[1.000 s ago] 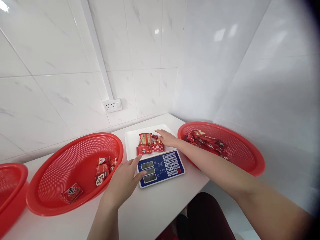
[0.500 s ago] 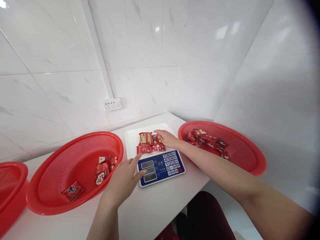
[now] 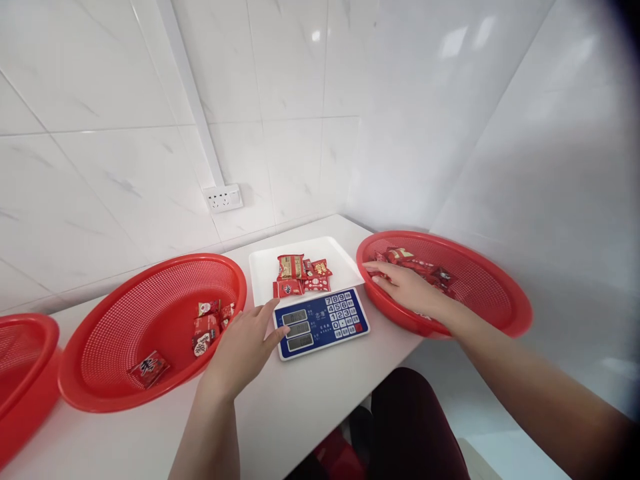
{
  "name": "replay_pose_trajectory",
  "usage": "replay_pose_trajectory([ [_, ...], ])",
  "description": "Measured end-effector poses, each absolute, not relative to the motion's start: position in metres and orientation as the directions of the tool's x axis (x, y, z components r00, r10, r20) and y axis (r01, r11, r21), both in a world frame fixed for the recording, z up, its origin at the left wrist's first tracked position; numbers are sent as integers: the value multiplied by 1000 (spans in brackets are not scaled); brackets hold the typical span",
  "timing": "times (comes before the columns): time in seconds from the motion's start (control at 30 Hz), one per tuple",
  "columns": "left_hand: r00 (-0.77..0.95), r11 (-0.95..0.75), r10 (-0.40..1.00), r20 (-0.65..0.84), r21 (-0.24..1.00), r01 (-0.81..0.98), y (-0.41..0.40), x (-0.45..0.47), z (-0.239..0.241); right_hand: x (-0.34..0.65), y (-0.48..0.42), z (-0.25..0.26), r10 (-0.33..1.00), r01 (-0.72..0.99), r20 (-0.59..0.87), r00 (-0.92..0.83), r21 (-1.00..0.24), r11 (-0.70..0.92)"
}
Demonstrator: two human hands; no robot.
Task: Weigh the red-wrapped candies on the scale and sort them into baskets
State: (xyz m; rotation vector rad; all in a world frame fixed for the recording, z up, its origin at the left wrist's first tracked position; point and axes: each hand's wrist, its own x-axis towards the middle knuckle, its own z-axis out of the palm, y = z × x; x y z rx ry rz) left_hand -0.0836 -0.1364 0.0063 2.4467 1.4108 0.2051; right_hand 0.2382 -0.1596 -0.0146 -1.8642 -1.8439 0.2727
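Observation:
A white scale (image 3: 320,324) with a blue keypad panel stands on the white counter. Several red snack packets (image 3: 301,275) lie on its white pan (image 3: 265,273). My left hand (image 3: 247,347) rests open on the counter, fingertips touching the scale's left front corner. My right hand (image 3: 404,285) lies palm down inside the right red basket (image 3: 500,300), fingers spread over the red packets (image 3: 425,269) there. I cannot see whether it holds any packet.
A second red basket (image 3: 125,320) with several red packets (image 3: 207,325) sits left of the scale. Another red basket (image 3: 20,360) shows at the far left edge. A wall socket (image 3: 223,198) is on the tiled wall behind. My dark-clothed lap (image 3: 415,427) is below the counter edge.
My right hand has left the scale pan and moved right into the right basket. One more packet lies on the pan. My left hand has stayed in place.

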Motion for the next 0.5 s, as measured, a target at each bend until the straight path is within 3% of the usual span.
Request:
replay_pose_trajectory([
  [0.3, 529, -495, 848, -35, 303, 814, -135, -83, 4, 250, -200, -35, 991, 896, 15, 135, -428, -115],
  [0.5, 531, -495, 846, -54, 295, 818, -135, -82, 4, 248, -205, -41, 987, 894, 6, 161, -426, -143],
])
